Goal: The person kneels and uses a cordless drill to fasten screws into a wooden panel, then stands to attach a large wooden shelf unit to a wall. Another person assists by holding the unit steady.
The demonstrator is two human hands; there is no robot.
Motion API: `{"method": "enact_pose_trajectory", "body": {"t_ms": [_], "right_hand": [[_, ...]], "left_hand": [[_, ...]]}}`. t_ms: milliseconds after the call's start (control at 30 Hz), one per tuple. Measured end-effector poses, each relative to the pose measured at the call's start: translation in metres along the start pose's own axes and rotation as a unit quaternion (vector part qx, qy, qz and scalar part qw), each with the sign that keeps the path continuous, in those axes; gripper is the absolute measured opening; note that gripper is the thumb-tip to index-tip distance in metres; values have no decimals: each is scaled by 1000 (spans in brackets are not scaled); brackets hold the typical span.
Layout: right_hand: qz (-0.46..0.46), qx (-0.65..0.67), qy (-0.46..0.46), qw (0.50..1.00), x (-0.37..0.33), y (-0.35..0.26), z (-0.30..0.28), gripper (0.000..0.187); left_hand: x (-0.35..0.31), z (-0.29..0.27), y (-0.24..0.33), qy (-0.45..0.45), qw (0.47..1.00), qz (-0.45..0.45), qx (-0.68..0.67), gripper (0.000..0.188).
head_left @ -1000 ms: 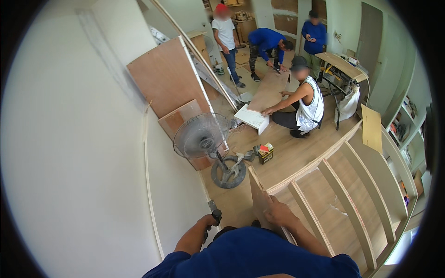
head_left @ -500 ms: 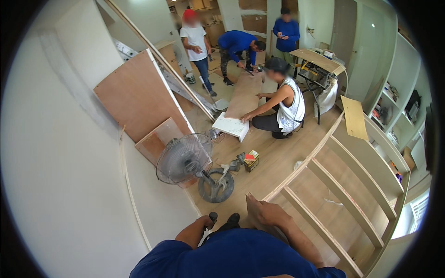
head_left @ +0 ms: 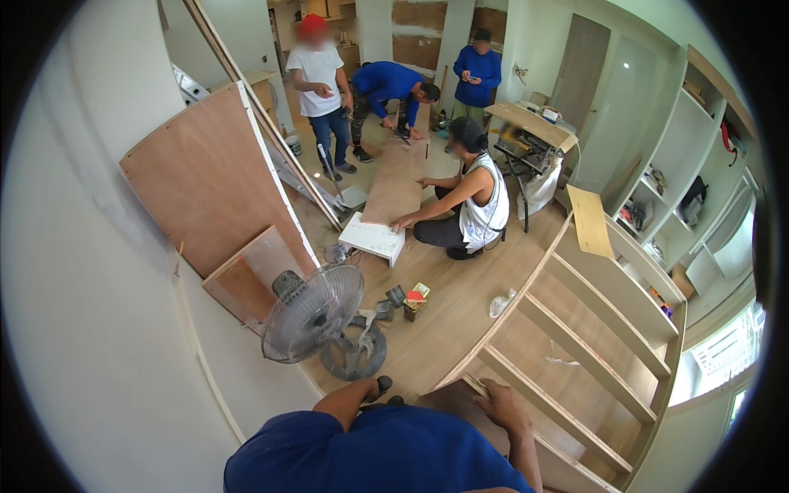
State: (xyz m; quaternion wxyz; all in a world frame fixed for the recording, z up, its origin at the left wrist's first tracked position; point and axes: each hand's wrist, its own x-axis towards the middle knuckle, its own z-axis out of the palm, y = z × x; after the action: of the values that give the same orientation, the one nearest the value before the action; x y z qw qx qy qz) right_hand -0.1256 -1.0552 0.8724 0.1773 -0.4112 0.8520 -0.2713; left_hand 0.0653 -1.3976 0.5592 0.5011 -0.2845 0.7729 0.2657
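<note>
My right hand (head_left: 500,404) grips the edge of a brown board (head_left: 465,402) close to my body, beside the wooden frame (head_left: 534,306) on the floor. My left hand (head_left: 366,389) is low in front of me, closed around a tool with a black rounded end (head_left: 384,384); its kind cannot be made out. Just beyond that hand stands a pedestal fan (head_left: 316,316) with a dark round base (head_left: 353,353).
A crouching person (head_left: 485,201) and a bending person (head_left: 386,90) hold a long board (head_left: 396,182) over a white panel (head_left: 372,238). Two other people stand behind. Large brown panels (head_left: 214,181) lean left; a saw table (head_left: 534,127) and shelves (head_left: 670,164) stand right.
My right hand and the board have shifted right and down, with more of the board's face showing. The fan head has turned. My view has swung, shifting the room left.
</note>
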Motion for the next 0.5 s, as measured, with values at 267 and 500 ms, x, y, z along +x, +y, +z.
{"method": "enact_pose_trajectory", "body": {"t_ms": [267, 500], "right_hand": [[148, -11, 98, 984, -85, 15, -29, 35], [227, -133, 239, 935, -154, 54, -6, 39]], "left_hand": [[68, -35, 9, 38, 982, 43, 181, 37], [51, -54, 77, 41, 969, 102, 219, 41]]}}
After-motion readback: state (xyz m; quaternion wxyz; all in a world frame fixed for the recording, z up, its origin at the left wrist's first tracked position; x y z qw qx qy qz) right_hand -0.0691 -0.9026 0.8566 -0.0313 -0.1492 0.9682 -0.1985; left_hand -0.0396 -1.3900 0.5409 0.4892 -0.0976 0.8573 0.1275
